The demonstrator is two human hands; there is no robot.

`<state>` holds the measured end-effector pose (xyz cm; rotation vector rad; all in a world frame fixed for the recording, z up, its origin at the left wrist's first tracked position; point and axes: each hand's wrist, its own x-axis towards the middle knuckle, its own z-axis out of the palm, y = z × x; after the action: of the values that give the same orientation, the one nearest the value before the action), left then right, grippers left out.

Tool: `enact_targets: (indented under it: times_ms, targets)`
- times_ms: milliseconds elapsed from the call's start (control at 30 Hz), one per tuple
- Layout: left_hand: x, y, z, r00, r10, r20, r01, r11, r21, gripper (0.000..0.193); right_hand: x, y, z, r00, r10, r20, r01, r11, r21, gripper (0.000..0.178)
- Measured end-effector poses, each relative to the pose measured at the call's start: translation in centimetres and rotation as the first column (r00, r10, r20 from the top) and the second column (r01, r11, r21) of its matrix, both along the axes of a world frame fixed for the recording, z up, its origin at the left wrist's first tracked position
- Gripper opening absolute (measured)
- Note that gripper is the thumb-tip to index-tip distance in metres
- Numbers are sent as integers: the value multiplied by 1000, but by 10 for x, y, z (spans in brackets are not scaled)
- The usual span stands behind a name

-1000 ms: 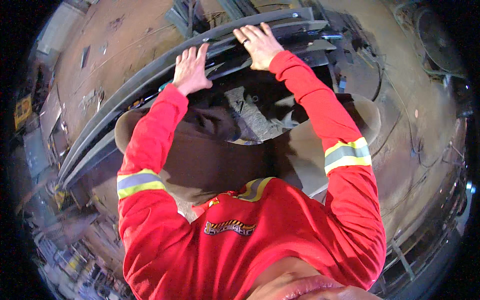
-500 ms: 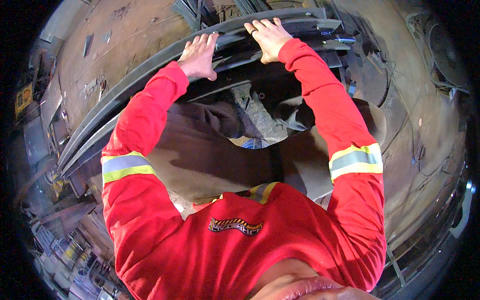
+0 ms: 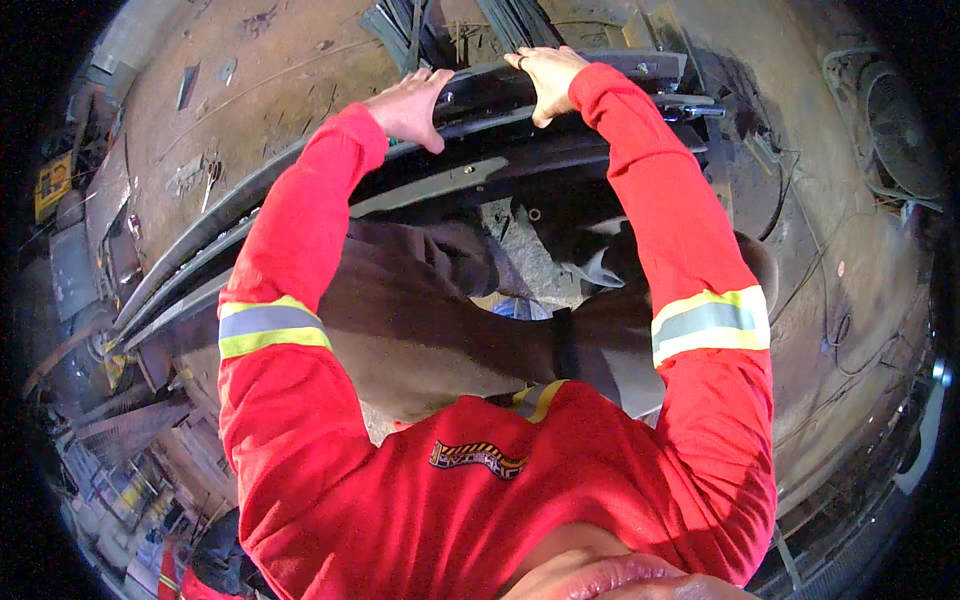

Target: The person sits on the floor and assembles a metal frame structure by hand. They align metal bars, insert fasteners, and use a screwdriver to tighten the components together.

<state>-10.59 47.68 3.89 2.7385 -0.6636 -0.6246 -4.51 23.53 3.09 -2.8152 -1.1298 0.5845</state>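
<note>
A long dark metal beam (image 3: 475,92) runs from side to side in front of me, with bolts along it. My left hand (image 3: 410,108) grips its far edge, fingers hooked over the top and thumb on the near side. To the right, my right hand (image 3: 548,82) holds the same beam in a like way, a ring on one finger. The fingertips of both hands are partly hidden behind the beam. Nearer to my legs lies a lighter grey metal strip (image 3: 435,187), roughly parallel to the beam, with a bolt on it.
Bundles of thin dark rods (image 3: 405,30) lie beyond the beam. A round fan (image 3: 895,120) stands at the far right, with cables (image 3: 820,250) on the brown floor. A yellow box (image 3: 53,187) is at the far left. Part of a red sleeve (image 3: 190,585) shows at lower left.
My fingers were spread over the beam and now curl over its far edge. The near grey strip shows more openly, apart from the beam. A red sleeve has come into view at lower left.
</note>
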Motion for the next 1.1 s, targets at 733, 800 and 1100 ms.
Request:
enact_targets:
  times_ms: [733,800,1100]
  targets:
    - [-54,-11,-14,804,-152,574,216,975,-45,23,-80,30,-40,866,18,499,-316,794,520,22]
    - [-53,-12,-18,790,-132,598,216,974,-70,22,-78,30,-39,881,38,472,-317,788,528,23]
    - [-38,-14,-25,831,-111,545,280,930,-237,28,-75,31,-36,933,4,359,-227,781,582,15]
